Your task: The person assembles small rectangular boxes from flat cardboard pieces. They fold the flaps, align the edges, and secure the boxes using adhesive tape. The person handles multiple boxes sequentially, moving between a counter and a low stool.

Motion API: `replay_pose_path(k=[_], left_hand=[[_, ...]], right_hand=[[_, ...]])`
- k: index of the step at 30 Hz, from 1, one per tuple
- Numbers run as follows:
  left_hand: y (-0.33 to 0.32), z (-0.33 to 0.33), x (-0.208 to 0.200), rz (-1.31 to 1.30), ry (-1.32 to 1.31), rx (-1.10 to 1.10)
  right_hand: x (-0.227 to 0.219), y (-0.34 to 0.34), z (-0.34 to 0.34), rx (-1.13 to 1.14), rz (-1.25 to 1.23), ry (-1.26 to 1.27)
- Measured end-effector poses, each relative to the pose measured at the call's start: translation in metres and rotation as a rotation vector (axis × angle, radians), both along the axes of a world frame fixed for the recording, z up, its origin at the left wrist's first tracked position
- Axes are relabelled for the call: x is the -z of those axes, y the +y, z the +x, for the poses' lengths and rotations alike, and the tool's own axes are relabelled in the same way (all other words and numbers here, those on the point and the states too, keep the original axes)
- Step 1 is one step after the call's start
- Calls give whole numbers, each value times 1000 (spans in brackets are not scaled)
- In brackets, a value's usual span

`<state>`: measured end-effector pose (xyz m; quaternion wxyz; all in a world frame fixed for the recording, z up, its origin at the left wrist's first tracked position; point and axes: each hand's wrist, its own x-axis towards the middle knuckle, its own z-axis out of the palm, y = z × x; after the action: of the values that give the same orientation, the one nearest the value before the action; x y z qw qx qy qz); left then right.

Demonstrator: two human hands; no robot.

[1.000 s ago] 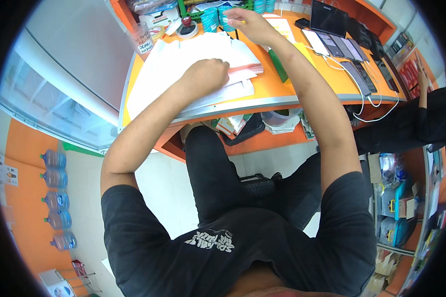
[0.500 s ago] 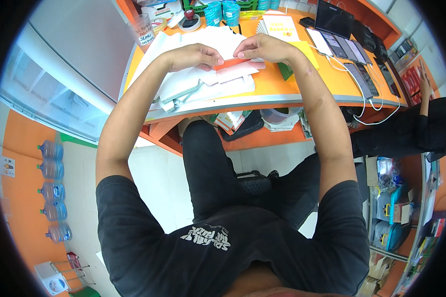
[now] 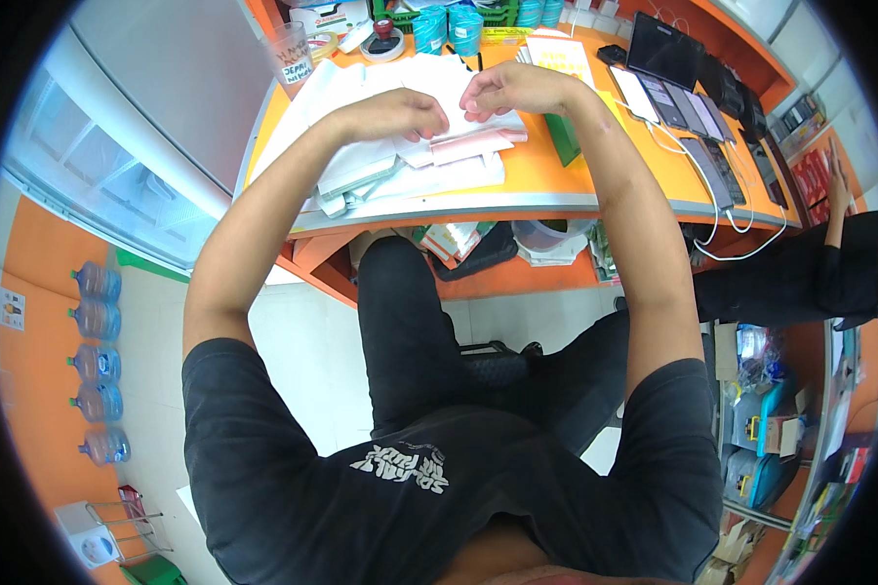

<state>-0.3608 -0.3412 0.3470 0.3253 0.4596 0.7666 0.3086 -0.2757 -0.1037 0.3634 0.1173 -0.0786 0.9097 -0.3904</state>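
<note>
Both hands hover over a spread of papers on the orange desk. My left hand [image 3: 397, 115] has its fingers curled together above the white sheets [image 3: 356, 161]; whatever it may hold is not distinguishable. My right hand [image 3: 519, 90] faces it across a small gap, thumb and fingers pinched over the paper, its grip likewise hidden. Just below them lie pink slips [image 3: 468, 144] on the white pile. A bundle of pale greenish sheets [image 3: 361, 180] sits at the desk's near edge. Beside my right wrist is a green pad or booklet [image 3: 563, 138].
Several phones [image 3: 673, 107] with white cables lie on the right of the desk [image 3: 546, 185]. A plastic cup [image 3: 289, 57], a stamp [image 3: 383, 34] and teal rolls [image 3: 447, 29] stand along the back. Another person's arm [image 3: 836, 190] shows at far right.
The orange strip that was between my hands no longer shows there; pink slips and white paper lie below. My left hand has shifted slightly right, its fingers more curled.
</note>
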Motion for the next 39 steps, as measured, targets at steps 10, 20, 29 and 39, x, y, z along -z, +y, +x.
replay_pose_path(k=[10,20,29,39], left_hand=[[-5,83,44,259,1000,-215],[-23,123,30,903,1157,-614],[-25,158,24,967,153,-615],[-8,136,-25,940,234,-488]], right_hand=[[11,-19,25,57,177,313],[-8,-51,62,142,177,645],[-41,-35,76,479,-391,694],[-52,-55,102,632,-688,867]])
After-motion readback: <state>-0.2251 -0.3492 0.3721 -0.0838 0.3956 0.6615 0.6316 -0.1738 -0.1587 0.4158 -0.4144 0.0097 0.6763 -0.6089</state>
